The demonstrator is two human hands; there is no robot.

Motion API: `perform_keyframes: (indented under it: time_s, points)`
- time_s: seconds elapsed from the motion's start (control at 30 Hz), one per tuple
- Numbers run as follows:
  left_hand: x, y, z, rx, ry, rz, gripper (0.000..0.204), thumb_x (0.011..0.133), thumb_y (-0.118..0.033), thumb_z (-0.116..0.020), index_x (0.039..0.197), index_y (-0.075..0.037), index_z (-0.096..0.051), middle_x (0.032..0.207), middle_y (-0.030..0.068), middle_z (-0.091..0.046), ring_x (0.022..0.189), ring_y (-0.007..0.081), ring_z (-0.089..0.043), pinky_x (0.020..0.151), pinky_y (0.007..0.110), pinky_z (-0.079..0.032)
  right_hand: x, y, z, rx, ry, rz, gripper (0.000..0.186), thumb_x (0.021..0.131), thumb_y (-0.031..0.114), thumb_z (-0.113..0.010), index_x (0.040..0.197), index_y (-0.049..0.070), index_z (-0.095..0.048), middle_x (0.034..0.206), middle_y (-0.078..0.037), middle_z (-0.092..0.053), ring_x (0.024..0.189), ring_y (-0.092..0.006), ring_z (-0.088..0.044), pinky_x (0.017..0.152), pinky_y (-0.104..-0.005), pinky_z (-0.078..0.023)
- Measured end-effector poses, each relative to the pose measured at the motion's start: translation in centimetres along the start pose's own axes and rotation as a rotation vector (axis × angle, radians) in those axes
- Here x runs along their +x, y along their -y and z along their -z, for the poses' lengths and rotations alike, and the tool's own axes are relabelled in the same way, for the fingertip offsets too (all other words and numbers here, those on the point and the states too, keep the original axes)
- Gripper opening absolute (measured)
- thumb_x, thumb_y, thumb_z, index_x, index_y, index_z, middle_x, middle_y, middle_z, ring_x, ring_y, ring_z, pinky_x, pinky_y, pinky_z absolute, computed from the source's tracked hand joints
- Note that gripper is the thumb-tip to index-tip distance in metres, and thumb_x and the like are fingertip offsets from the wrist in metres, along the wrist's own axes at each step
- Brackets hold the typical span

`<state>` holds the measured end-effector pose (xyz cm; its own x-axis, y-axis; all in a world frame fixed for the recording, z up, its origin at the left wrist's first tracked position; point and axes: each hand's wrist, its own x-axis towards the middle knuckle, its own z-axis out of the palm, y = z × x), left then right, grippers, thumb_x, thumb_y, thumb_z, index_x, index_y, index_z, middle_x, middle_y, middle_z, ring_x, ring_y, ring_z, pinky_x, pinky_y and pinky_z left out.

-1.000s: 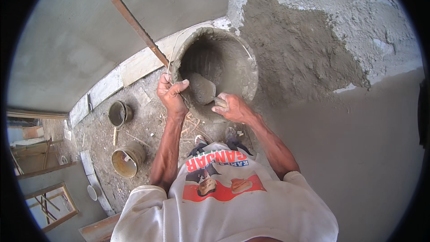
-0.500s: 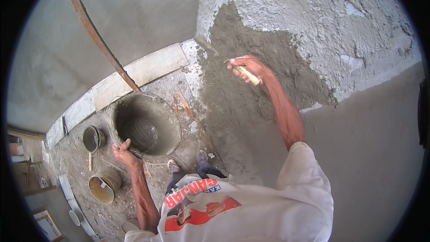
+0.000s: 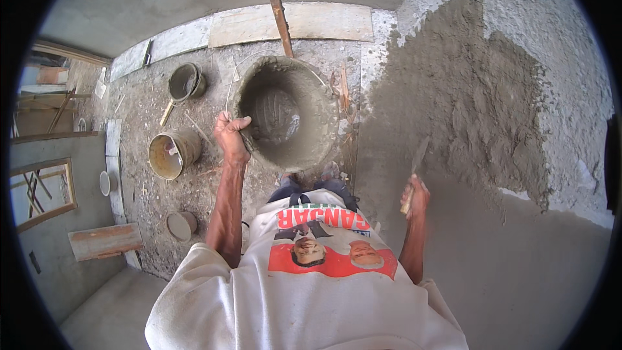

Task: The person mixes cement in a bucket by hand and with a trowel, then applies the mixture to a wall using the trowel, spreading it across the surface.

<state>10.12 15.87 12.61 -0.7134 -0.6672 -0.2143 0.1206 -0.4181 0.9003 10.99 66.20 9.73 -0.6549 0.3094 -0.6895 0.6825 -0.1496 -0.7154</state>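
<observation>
My left hand (image 3: 232, 137) grips the rim of a large mortar-coated bucket (image 3: 319, 100), thumb over the edge and fingers outside. The bucket tilts toward me, showing a little wet mortar (image 3: 271, 113) at its bottom. My right hand (image 3: 415, 196), low beside the wall on the right, is closed round the pale handle of a trowel (image 3: 421, 155). The trowel's thin blade points up and away from me. Beyond it, a rough dark patch of fresh mortar (image 3: 479, 104) covers part of the wall, with older pale plaster around it.
Left of the big bucket are a small dark bucket (image 3: 186, 83), a yellowish bucket (image 3: 173, 155) and a round grey container (image 3: 181, 225). Boards (image 3: 291, 24) lie along the far wall, where a wooden batten (image 3: 277, 10) leans. Wood scraps (image 3: 344, 89) litter the floor by the bucket.
My right hand has come down from the fresh mortar with the trowel, whose blade now shows. My left hand still holds the bucket rim. The view has turned leftward.
</observation>
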Motion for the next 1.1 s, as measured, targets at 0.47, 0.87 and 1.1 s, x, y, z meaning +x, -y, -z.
perform_keyframes:
  time_s: [0.47,0.87,1.1]
  points:
    - [9.2,-1.2,14.2,-0.214,-0.560,-0.081,0.022,0.071,0.008,-0.066,0.083,-0.007,-0.055,0.090,0.0025,-0.055,0.087,0.0177,-0.051,0.083,0.035,-0.046,2.4,-32.9,12.3,-0.014,-0.035,-0.363,0.020,0.101,0.028,-0.064,0.090,0.012,-0.062,0.068,-0.001,-0.056,0.057,-0.0157,-0.054,0.053,-0.0325,-0.045]
    - [29.5,-14.4,30.4,-0.463,-0.686,-0.001,0.027,0.094,-0.019,-0.069,0.115,-0.003,-0.062,0.109,0.0154,-0.066,0.093,0.0291,-0.067,0.083,0.049,-0.055,5.1,-33.9,14.4,0.103,0.111,-0.362,0.020,0.099,0.027,-0.068,0.091,0.010,-0.066,0.072,-0.002,-0.060,0.061,-0.0139,-0.057,0.057,-0.0334,-0.046]
    - [16.0,2.4,34.9,0.612,-0.023,0.595,0.029,0.099,-0.030,-0.063,0.114,-0.005,-0.068,0.104,0.0057,-0.070,0.093,0.0220,-0.067,0.081,0.045,-0.055,9.3,-30.3,10.9,-0.245,0.141,-0.304,0.019,0.098,0.023,-0.068,0.090,0.006,-0.067,0.073,-0.004,-0.063,0.059,-0.0162,-0.059,0.054,-0.0340,-0.047]
